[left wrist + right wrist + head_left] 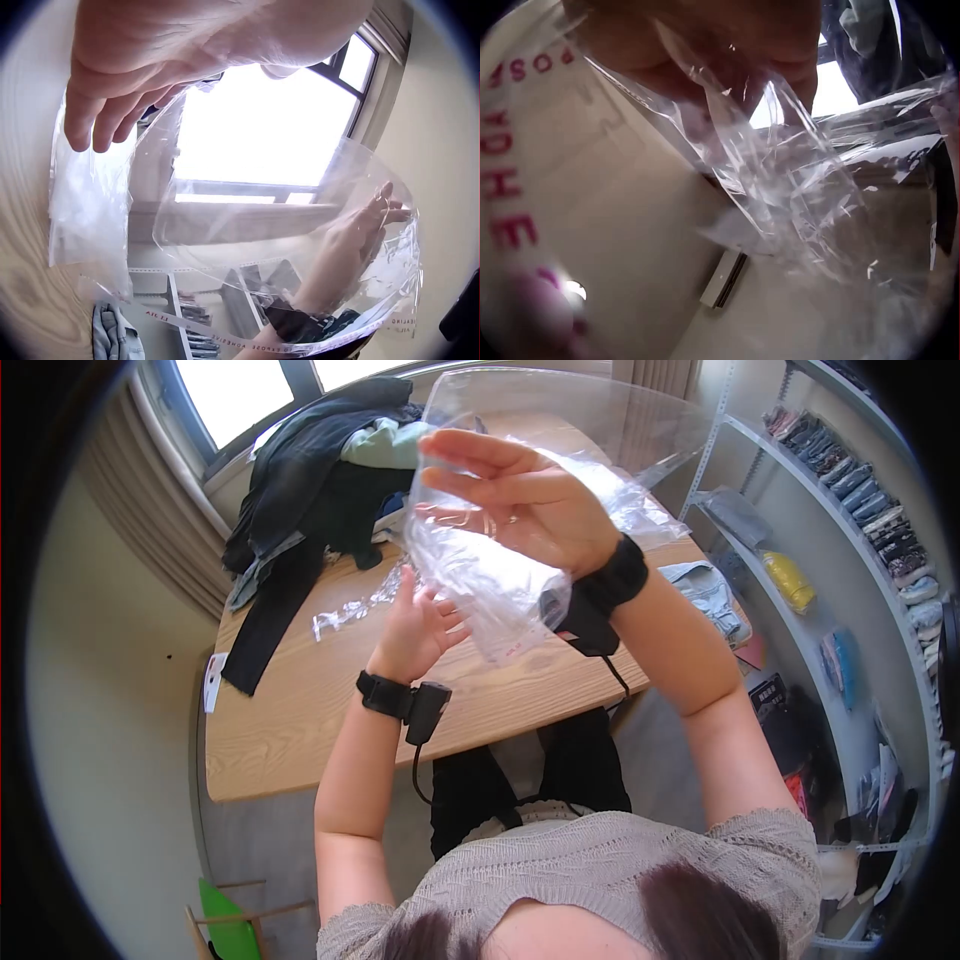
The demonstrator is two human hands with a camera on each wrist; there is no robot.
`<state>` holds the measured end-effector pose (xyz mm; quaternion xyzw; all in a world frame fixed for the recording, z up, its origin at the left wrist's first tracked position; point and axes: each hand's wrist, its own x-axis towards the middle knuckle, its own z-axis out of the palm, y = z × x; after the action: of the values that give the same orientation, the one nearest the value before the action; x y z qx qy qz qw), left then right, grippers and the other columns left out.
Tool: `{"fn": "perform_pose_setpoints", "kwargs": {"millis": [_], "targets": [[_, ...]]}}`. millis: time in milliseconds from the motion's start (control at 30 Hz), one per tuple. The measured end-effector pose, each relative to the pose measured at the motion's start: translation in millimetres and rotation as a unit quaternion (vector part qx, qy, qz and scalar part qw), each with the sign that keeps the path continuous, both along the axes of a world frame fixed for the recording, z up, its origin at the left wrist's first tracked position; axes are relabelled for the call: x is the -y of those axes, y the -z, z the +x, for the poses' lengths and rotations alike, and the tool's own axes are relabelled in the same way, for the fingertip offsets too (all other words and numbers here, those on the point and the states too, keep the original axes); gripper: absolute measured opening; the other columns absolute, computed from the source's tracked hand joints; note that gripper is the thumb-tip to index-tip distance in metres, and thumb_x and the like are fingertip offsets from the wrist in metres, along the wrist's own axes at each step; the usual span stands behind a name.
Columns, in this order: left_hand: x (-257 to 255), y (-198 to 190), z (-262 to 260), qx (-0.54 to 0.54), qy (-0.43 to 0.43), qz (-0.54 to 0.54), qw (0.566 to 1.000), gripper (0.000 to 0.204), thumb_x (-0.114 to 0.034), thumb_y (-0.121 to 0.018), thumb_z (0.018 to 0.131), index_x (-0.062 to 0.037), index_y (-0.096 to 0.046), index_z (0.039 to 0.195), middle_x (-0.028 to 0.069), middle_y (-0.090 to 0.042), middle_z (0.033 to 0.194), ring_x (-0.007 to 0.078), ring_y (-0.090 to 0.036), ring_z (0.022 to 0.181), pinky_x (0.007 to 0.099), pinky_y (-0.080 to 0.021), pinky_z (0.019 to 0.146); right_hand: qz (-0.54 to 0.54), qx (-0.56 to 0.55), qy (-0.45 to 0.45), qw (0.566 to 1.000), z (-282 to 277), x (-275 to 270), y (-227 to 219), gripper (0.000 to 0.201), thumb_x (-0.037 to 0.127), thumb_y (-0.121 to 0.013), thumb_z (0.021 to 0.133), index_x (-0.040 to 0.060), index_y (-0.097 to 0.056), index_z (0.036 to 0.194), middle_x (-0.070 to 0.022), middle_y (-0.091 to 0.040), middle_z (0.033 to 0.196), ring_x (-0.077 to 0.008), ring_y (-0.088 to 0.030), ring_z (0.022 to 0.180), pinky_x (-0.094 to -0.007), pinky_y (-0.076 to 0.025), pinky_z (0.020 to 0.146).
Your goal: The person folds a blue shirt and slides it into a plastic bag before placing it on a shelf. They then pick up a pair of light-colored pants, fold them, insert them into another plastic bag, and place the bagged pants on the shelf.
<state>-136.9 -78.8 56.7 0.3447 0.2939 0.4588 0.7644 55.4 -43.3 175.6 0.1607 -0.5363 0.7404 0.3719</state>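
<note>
A large clear plastic bag (470, 585) hangs in the air over the table, its film spread to the upper right and bunched below. Red print runs along its adhesive strip (247, 343). My right hand (530, 495) holds the bag, with crumpled film gathered at the fingers; in the left wrist view that hand (345, 247) shows through the film. My left hand (422, 628) is raised just left of the bag's lower part, palm up and fingers spread. In its own wrist view, its fingers (101, 124) overlap the film's left side.
Dark and pale clothes (310, 480) lie heaped at the table's back left. Crinkled clear plastic (355, 610) lies on the wooden table (300, 730). Folded light-blue denim (705, 600) sits at its right end. A metal shelf (850, 510) with folded clothes stands at the right.
</note>
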Motion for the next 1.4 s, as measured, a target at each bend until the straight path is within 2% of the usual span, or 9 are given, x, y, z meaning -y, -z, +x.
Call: {"fn": "perform_pose_setpoints", "kwargs": {"millis": [133,300,533,800,967,1200,1267,1300,1400], "targets": [[44.1,30.1,-70.0,0.069,-0.166,0.079,0.981,0.086,-0.070,-0.038,0.084,-0.0075,-0.022,0.142,0.0191,-0.042,0.133,0.0281,-0.039,0.125,0.0436,-0.026,0.103,-0.021,-0.010,-0.122,0.992,-49.0,4.8,12.8,0.049,-0.012,-0.043,0.084,0.0048,-0.050,0.129,-0.0101,-0.049,0.133,-0.0234,-0.054,0.115,-0.0512,-0.028,0.108],[95.4,37.7,-124.1,0.089,-0.126,0.079,0.985,0.077,-0.058,-0.044,0.089,-0.0091,-0.020,0.143,0.0208,-0.039,0.136,0.0250,-0.050,0.114,0.0348,-0.042,0.092,-0.035,0.001,-0.180,0.983,-78.3,1.0,31.4,0.046,-0.014,-0.042,0.082,0.0039,-0.056,0.122,-0.0104,-0.055,0.125,-0.0195,-0.062,0.097,-0.0563,-0.021,0.109],[112.6,32.6,-129.7,-0.007,-0.262,0.199,0.944,0.059,-0.001,-0.051,0.082,-0.0060,-0.036,0.139,0.0095,-0.038,0.142,0.0105,-0.057,0.084,0.0208,-0.045,0.074,-0.027,-0.003,-0.217,0.976,-59.0,-6.3,75.5,0.037,-0.010,-0.046,0.082,-0.0051,-0.057,0.117,-0.0148,-0.061,0.113,-0.0197,-0.064,0.088,-0.0500,-0.030,0.108],[116.7,62.8,-127.8,-0.268,-0.379,0.190,0.865,0.059,-0.005,-0.053,0.083,-0.0018,-0.035,0.139,0.0105,-0.041,0.138,0.0040,-0.048,0.071,0.0184,-0.041,0.061,-0.206,0.298,0.102,0.926,-2.7,-7.6,122.7,0.043,-0.010,-0.047,0.082,-0.0062,-0.050,0.124,-0.0184,-0.053,0.124,-0.0228,-0.064,0.096,-0.0245,-0.054,0.077],[101.2,70.2,-133.5,-0.222,-0.378,0.010,0.899,0.070,-0.020,-0.058,0.089,-0.0015,-0.019,0.144,0.0123,-0.050,0.125,0.0087,-0.055,0.073,0.0192,-0.045,0.065,-0.225,0.466,0.160,0.841,-6.5,-19.6,165.4,0.054,0.008,-0.059,0.085,-0.0044,-0.036,0.133,-0.0114,-0.053,0.112,-0.0197,-0.061,0.090,-0.0269,-0.053,0.069],[110.1,83.0,-139.8,-0.195,-0.338,0.078,0.917,0.079,-0.011,-0.062,0.085,-0.0101,-0.012,0.146,0.0139,-0.040,0.130,0.0185,-0.058,0.098,0.0255,-0.049,0.079,-0.224,0.424,0.275,0.833,-9.7,-10.2,178.8,0.064,0.017,-0.061,0.087,-0.0028,-0.028,0.138,-0.0166,-0.051,0.119,-0.0219,-0.058,0.099,-0.0287,-0.048,0.080],[117.4,85.5,-131.9,-0.292,-0.389,0.114,0.866,0.081,-0.002,-0.063,0.081,-0.0103,-0.016,0.146,0.0172,-0.043,0.130,0.0241,-0.051,0.112,0.0331,-0.046,0.090,-0.155,0.440,0.340,0.816,-2.4,-1.0,180.5,0.060,0.016,-0.060,0.087,-0.0033,-0.031,0.137,-0.0169,-0.050,0.122,-0.0222,-0.055,0.104,-0.0293,-0.045,0.087],[118.3,93.9,-133.8,-0.491,-0.435,0.151,0.740,0.069,-0.002,-0.062,0.079,-0.0075,-0.032,0.141,0.0187,-0.048,0.128,0.0296,-0.046,0.119,0.0390,-0.038,0.100,-0.082,0.452,0.405,0.791,4.3,5.1,180.4,0.057,0.014,-0.059,0.087,-0.0038,-0.035,0.135,-0.0172,-0.049,0.125,-0.0226,-0.052,0.110,-0.0300,-0.041,0.094],[138.6,74.6,-116.4,-0.633,-0.364,0.275,0.626,0.050,-0.007,-0.064,0.078,-0.0040,-0.050,0.126,0.0171,-0.050,0.129,0.0324,-0.040,0.125,0.0431,-0.031,0.103,-0.112,0.367,0.437,0.814,35.5,45.2,157.5,0.049,0.010,-0.056,0.086,-0.0039,-0.041,0.131,-0.0168,-0.048,0.128,-0.0217,-0.047,0.117,-0.0298,-0.033,0.102]]}}
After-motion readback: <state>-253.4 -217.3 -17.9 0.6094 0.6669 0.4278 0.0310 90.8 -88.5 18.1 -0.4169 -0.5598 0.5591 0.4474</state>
